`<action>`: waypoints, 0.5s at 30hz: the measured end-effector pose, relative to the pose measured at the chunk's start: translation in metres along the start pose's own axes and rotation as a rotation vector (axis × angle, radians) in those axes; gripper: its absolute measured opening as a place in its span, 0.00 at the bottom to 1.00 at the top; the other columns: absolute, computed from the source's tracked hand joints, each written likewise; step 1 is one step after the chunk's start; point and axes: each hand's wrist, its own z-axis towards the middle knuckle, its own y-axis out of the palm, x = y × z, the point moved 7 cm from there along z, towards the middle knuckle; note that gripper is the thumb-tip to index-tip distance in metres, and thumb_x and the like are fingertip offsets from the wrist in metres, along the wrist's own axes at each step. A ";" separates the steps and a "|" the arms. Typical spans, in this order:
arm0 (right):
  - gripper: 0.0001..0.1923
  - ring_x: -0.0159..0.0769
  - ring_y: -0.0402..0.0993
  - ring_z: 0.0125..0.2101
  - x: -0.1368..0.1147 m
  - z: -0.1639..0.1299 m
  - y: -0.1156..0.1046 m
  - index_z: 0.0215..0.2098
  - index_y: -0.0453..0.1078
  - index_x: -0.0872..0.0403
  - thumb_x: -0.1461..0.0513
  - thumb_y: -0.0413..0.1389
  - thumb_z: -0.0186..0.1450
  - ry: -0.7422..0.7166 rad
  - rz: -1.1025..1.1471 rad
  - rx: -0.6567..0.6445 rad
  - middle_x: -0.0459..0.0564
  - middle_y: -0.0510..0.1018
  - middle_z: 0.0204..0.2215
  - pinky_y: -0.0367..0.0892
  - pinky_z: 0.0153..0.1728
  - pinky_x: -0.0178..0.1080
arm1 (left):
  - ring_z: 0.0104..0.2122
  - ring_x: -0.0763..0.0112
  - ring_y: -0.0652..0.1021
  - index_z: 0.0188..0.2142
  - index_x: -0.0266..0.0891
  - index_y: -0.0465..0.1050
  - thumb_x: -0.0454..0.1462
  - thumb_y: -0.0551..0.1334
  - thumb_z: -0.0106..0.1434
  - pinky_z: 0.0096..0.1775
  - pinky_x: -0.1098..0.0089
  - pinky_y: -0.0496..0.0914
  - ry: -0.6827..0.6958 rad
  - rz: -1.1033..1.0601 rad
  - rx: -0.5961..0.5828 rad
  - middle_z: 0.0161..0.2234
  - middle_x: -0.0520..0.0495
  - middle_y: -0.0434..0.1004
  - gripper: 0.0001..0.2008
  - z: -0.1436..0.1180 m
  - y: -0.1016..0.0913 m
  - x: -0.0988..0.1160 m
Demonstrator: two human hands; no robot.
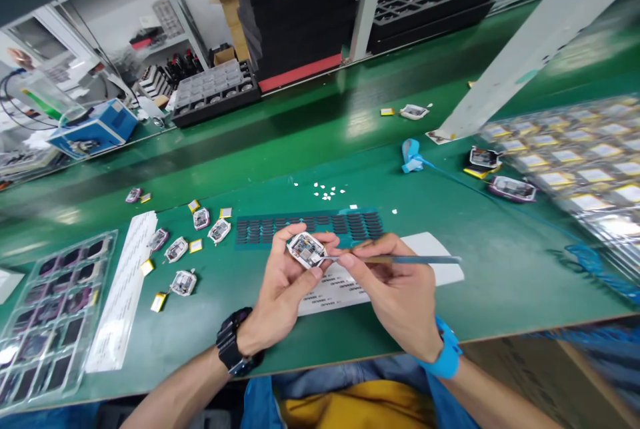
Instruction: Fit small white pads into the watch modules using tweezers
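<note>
My left hand [280, 289], a black watch on its wrist, grips a small white device housing [307, 250] whose circuit board faces up. Pinched in my right hand [395, 289] is a pair of metal tweezers [415, 260], the tip touching or close to the board's lower right side. A blue band [445, 352] circles my right wrist. Under both hands lies a white printed sheet [335, 290]. Just beyond them is a teal sheet of dark strips [310, 224], partly covered by my fingers. Tiny white pieces [326, 194] lie scattered farther back.
Several opened housings [176, 250] with yellow-edged batteries [159, 301] lie left, beside a white strip [123, 289] and a clear tray [55, 309]. A clear battery tray [575, 156] and blue coiled cord [600, 269] are right. A slanted white post [520, 49] rises behind.
</note>
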 end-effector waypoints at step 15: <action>0.14 0.39 0.80 0.26 -0.003 -0.001 0.000 0.26 0.70 0.51 0.52 0.66 0.57 -0.061 -0.089 -0.005 0.47 0.78 0.23 0.77 0.27 0.39 | 0.52 0.63 0.76 0.53 0.47 0.58 0.34 0.64 0.63 0.56 0.58 0.65 0.004 0.014 -0.024 0.53 0.44 0.75 0.21 0.000 0.000 -0.001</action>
